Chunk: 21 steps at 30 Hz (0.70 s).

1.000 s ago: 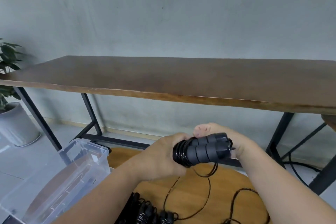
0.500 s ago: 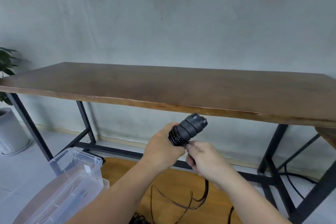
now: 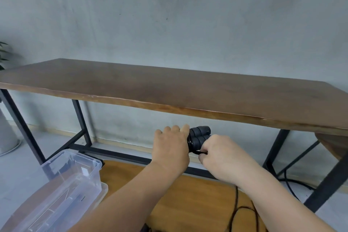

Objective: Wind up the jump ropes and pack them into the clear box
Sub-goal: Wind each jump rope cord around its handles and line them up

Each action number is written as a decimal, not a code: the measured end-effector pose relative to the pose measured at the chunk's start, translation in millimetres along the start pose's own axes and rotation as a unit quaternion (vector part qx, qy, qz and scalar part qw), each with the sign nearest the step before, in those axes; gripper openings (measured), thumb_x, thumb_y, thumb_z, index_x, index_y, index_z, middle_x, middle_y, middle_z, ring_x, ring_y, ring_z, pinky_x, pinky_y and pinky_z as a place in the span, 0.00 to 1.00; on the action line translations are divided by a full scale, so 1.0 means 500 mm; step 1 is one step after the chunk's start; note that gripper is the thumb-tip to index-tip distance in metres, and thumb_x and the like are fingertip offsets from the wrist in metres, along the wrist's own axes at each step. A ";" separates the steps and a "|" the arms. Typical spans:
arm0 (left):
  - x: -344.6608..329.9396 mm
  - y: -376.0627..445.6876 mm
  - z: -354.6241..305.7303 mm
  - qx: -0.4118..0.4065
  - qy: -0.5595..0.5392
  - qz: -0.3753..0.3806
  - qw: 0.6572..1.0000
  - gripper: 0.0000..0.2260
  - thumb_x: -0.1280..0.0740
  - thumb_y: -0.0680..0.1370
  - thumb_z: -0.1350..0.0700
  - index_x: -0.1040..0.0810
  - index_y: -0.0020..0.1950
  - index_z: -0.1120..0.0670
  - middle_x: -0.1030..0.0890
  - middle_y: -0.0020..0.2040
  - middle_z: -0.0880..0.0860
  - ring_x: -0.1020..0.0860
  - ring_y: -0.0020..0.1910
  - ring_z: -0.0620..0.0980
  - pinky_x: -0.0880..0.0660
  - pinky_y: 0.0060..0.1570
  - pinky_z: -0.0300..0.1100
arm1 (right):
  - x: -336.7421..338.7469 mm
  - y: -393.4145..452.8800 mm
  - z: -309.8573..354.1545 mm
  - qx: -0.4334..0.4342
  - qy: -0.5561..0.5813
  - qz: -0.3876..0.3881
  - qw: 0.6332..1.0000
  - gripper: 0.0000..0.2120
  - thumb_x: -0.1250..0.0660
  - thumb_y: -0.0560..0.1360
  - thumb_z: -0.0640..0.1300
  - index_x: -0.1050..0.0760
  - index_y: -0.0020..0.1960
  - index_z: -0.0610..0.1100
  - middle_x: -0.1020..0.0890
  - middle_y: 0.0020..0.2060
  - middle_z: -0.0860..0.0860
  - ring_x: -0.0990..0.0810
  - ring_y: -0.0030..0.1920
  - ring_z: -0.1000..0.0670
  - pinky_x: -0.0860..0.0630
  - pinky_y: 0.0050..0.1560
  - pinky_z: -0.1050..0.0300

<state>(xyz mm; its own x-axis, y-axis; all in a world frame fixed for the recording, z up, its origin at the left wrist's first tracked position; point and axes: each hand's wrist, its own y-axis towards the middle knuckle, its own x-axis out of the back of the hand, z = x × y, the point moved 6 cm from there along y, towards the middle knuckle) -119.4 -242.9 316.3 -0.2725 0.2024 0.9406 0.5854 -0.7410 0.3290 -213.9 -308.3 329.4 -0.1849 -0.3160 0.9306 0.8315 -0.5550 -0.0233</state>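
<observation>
- The left hand [image 3: 170, 149] sits just below the middle of the frame, back of the hand toward the camera, fingers curled round the 2 black jump rope handles [image 3: 199, 136] held side by side
- The handles' ribbed ends poke out to the right of the left hand's knuckles, with coils of black rope [image 3: 190, 142] wound round them just beside those fingers
- The right hand [image 3: 219, 153] is right of centre, touching the bundle from the lower right; its fingers pinch a strand of the rope at the underside of the handles
- Loose rope trails down behind the right forearm to the lower right of the frame, lying in loops on the orange-brown wooden board [image 3: 188, 199]
- The clear box [image 3: 62, 181] stands at the lower left, tilted in this view, well apart from both hands; its near rim reaches almost to the left forearm
- The front edge of the dark wooden table [image 3: 169, 88] runs across the frame just above the hands; the handle ends lie close under it
- Open space shows between the black table legs [image 3: 81, 120] behind the hands
- A white plant pot [image 3: 7, 137] is cut by the left edge
</observation>
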 end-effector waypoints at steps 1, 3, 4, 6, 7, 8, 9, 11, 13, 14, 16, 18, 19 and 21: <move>-0.002 -0.004 0.000 -0.013 0.012 0.007 1.000 0.20 0.35 0.75 0.57 0.37 0.65 0.50 0.25 0.52 0.51 0.26 0.51 0.53 0.35 0.46 0.45 | 0.003 -0.003 0.007 0.008 -0.017 -0.002 1.000 0.06 0.36 0.75 0.42 0.25 0.40 0.44 0.22 0.35 0.47 0.21 0.36 0.47 0.22 0.38 0.51; -0.009 -0.012 -0.001 -0.039 0.029 0.021 0.999 0.20 0.35 0.75 0.57 0.36 0.64 0.50 0.25 0.52 0.51 0.26 0.51 0.52 0.34 0.47 0.45 | 0.010 -0.007 0.022 0.022 -0.047 -0.004 0.999 0.06 0.35 0.74 0.42 0.25 0.38 0.44 0.22 0.35 0.47 0.22 0.35 0.46 0.22 0.37 0.51; -0.015 -0.017 0.002 -0.052 0.025 0.030 0.998 0.19 0.35 0.75 0.57 0.35 0.64 0.50 0.25 0.52 0.51 0.26 0.51 0.53 0.34 0.47 0.45 | 0.013 -0.007 0.030 0.028 -0.058 0.000 0.998 0.06 0.34 0.74 0.42 0.23 0.39 0.43 0.21 0.35 0.47 0.21 0.35 0.46 0.22 0.37 0.51; -0.017 -0.024 0.002 -0.086 0.002 0.048 0.995 0.19 0.34 0.75 0.57 0.34 0.64 0.48 0.24 0.54 0.50 0.26 0.53 0.53 0.34 0.48 0.45 | 0.023 -0.007 0.040 0.046 -0.069 0.014 0.996 0.05 0.31 0.72 0.43 0.18 0.40 0.44 0.18 0.35 0.47 0.19 0.36 0.47 0.19 0.38 0.50; -0.016 -0.028 0.003 -0.106 -0.012 0.059 0.993 0.19 0.34 0.75 0.56 0.33 0.65 0.48 0.24 0.54 0.50 0.26 0.54 0.53 0.34 0.48 0.45 | 0.028 -0.006 0.046 0.058 -0.073 0.027 0.995 0.05 0.30 0.71 0.44 0.17 0.39 0.45 0.17 0.35 0.48 0.18 0.36 0.47 0.18 0.38 0.49; -0.012 -0.033 0.003 -0.128 -0.026 0.071 0.989 0.20 0.34 0.75 0.56 0.33 0.65 0.47 0.24 0.55 0.50 0.26 0.54 0.53 0.35 0.48 0.45 | 0.031 -0.004 0.051 0.070 -0.071 0.044 0.994 0.05 0.28 0.70 0.45 0.16 0.37 0.46 0.17 0.35 0.49 0.18 0.36 0.48 0.18 0.38 0.50; -0.008 -0.038 0.003 -0.150 -0.041 0.082 0.984 0.19 0.34 0.75 0.56 0.32 0.65 0.47 0.24 0.55 0.49 0.26 0.54 0.53 0.36 0.47 0.44 | 0.035 -0.003 0.054 0.078 -0.062 0.068 0.993 0.05 0.26 0.69 0.47 0.16 0.36 0.47 0.16 0.34 0.51 0.18 0.36 0.49 0.19 0.36 0.53; 0.000 -0.052 0.005 -0.186 -0.098 0.119 0.970 0.17 0.34 0.75 0.56 0.30 0.63 0.46 0.23 0.54 0.48 0.25 0.53 0.52 0.34 0.48 0.44 | 0.043 0.002 0.057 0.088 -0.030 0.119 0.988 0.07 0.22 0.67 0.52 0.16 0.36 0.50 0.17 0.31 0.55 0.18 0.35 0.52 0.23 0.34 0.60; 0.005 -0.069 0.006 -0.203 -0.188 0.170 0.946 0.14 0.34 0.74 0.57 0.28 0.57 0.45 0.22 0.51 0.47 0.24 0.50 0.51 0.28 0.49 0.45 | 0.053 0.009 0.056 0.111 -0.008 0.157 0.981 0.10 0.21 0.65 0.55 0.16 0.36 0.50 0.19 0.29 0.57 0.21 0.33 0.57 0.28 0.34 0.62; 0.008 -0.078 0.007 -0.202 -0.236 0.193 0.931 0.13 0.33 0.74 0.57 0.28 0.55 0.45 0.22 0.49 0.46 0.24 0.49 0.51 0.27 0.47 0.44 | 0.056 0.013 0.054 0.123 0.010 0.172 0.977 0.11 0.21 0.64 0.56 0.16 0.37 0.49 0.20 0.29 0.58 0.23 0.32 0.59 0.29 0.35 0.63; 0.013 -0.092 0.011 -0.194 -0.311 0.225 0.903 0.13 0.31 0.73 0.58 0.28 0.54 0.45 0.23 0.45 0.45 0.24 0.45 0.49 0.27 0.43 0.42 | 0.057 0.018 0.045 0.139 0.074 0.193 0.968 0.11 0.21 0.65 0.54 0.17 0.37 0.47 0.22 0.27 0.57 0.27 0.30 0.60 0.31 0.35 0.65; 0.019 -0.101 0.017 -0.187 -0.360 0.246 0.880 0.18 0.30 0.72 0.59 0.27 0.59 0.44 0.22 0.45 0.46 0.24 0.44 0.46 0.27 0.42 0.39 | 0.054 0.023 0.030 0.141 0.171 0.201 0.954 0.10 0.21 0.65 0.50 0.19 0.36 0.46 0.25 0.25 0.55 0.30 0.28 0.57 0.34 0.32 0.64; 0.023 -0.103 0.021 -0.182 -0.384 0.251 0.869 0.20 0.30 0.72 0.59 0.27 0.61 0.42 0.21 0.45 0.46 0.24 0.43 0.45 0.27 0.42 0.38 | 0.049 0.026 0.022 0.135 0.219 0.203 0.945 0.11 0.21 0.65 0.49 0.20 0.36 0.45 0.26 0.25 0.53 0.31 0.27 0.56 0.35 0.31 0.63; 0.029 -0.101 0.032 -0.170 -0.436 0.255 0.846 0.22 0.30 0.71 0.61 0.26 0.61 0.42 0.23 0.40 0.43 0.25 0.37 0.41 0.29 0.36 0.33 | 0.034 0.032 0.008 0.120 0.293 0.202 0.927 0.10 0.24 0.66 0.47 0.22 0.37 0.43 0.26 0.25 0.53 0.30 0.26 0.55 0.35 0.30 0.63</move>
<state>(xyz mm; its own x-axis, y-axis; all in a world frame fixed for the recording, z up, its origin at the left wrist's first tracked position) -140.8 -192.2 314.6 0.7033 0.0864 0.7056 0.1628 -0.9858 -0.0416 -201.6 -319.6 346.3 -0.0273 -0.8639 0.5029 0.9744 -0.1353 -0.1797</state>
